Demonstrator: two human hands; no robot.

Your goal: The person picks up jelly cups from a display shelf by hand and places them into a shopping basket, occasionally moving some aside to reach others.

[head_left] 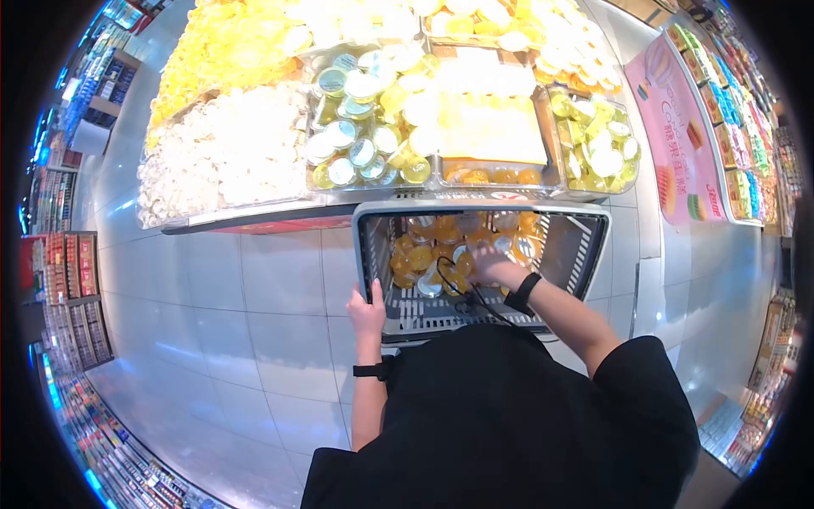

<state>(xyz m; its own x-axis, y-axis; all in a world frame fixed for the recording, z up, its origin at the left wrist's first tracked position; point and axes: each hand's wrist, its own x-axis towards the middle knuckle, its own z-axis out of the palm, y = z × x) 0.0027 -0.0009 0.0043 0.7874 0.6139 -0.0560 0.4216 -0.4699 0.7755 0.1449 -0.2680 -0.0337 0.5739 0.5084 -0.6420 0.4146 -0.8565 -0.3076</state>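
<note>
A grey plastic basket (583, 219) with slotted walls is in front of my body, close against the display. Several orange jelly cups (414, 256) with round lids lie inside it. My left hand (367, 310) grips the basket's left rim, near its front corner. Inside the basket, over the cups, is my right hand (493, 265); its fingers are blurred, and whether they hold a cup cannot be made out. A dark cord hangs down into the basket beside that hand.
Beyond the basket stands a display with white wrapped pieces (225, 148), green jelly cups (595, 144) and a bright yellow box (492, 127). A pink sign panel (676, 136) and packed shelves are at the right. More shelves (72, 297) line the left, past the tiled floor (212, 339).
</note>
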